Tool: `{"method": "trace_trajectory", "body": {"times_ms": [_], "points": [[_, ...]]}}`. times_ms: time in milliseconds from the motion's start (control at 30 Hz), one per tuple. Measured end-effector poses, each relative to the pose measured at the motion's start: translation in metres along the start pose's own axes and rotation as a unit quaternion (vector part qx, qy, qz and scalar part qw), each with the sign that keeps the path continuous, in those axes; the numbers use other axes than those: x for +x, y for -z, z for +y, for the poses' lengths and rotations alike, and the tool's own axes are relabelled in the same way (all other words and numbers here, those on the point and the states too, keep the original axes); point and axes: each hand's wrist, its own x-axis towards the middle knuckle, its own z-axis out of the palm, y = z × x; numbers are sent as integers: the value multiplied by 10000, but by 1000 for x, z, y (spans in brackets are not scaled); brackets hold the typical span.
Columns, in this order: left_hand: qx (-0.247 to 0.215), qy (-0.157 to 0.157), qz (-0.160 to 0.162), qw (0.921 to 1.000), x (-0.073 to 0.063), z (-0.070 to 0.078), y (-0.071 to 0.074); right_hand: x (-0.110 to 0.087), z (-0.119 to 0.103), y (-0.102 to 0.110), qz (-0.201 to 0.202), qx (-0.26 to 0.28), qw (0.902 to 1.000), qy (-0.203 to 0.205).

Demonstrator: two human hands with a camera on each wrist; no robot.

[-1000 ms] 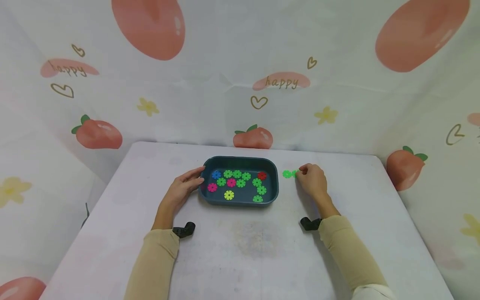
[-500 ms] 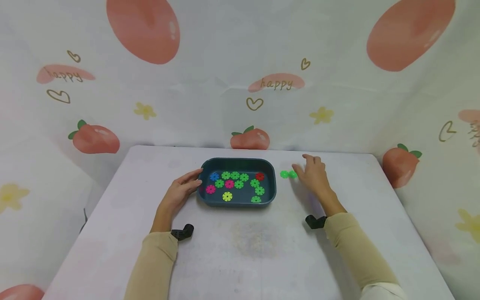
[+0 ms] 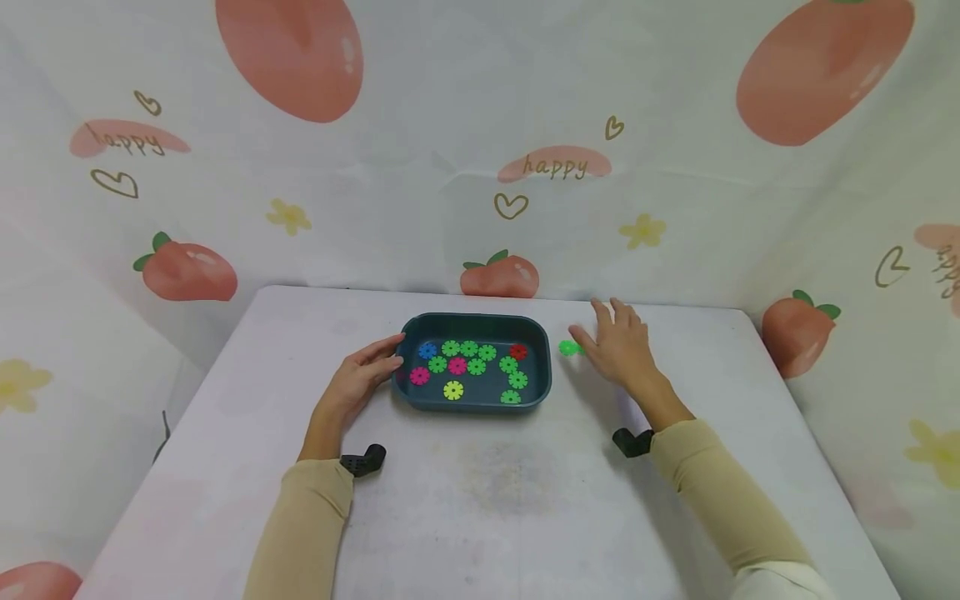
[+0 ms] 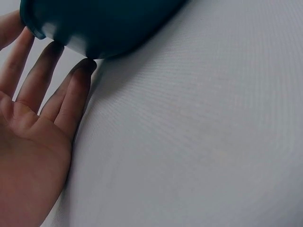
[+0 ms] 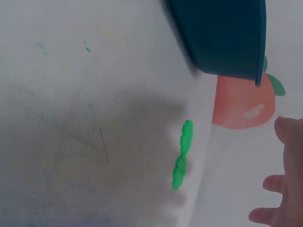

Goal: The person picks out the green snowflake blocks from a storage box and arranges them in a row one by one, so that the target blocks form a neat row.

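My left hand (image 3: 354, 382) rests its fingertips against the left wall of a dark teal tray (image 3: 471, 408), fingers nearly straight. In the left wrist view several fingertips (image 4: 89, 66) touch the tray's outer side. Inside the tray lie several notched plastic discs: green, pink, a blue disc (image 3: 427, 350), a red disc (image 3: 518, 352) and a yellow disc (image 3: 453, 390). Right of the tray, two green discs (image 5: 180, 170) lie end to end on the table. My right hand (image 3: 622, 350) is spread with nothing in it, partly covering one of them in the head view.
The white table (image 3: 487, 517) carries a faint brownish stain in front of the tray. Behind it hangs a light cloth (image 3: 420, 208) printed with peaches and hearts. Black wrist cameras sit on both wrists, such as the left wrist camera (image 3: 363, 461).
My right hand has released the green disc at the right of the tray, its fingers spreading and lifting. The pair of green discs stays on the table. My left hand stays at the tray.
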Motion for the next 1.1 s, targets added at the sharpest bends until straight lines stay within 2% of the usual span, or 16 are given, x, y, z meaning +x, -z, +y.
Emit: {"method": "trace_trajectory", "body": {"times_ms": [400, 600, 833, 1100], "points": [[-35, -15, 14, 10000, 1, 0, 0, -2, -19, -7, -181, -396, 9983, 392], [-53, -118, -38, 9999, 3, -2, 1, -4, -32, -8, -206, -477, 9966, 634], [-58, 0, 57, 10000, 1, -2, 2, -5, -45, -10, -250, -631, 9934, 924], [-41, -33, -36, 10000, 1, -3, 2, -7, -58, -12, -208, -833, 9885, 1243]]}}
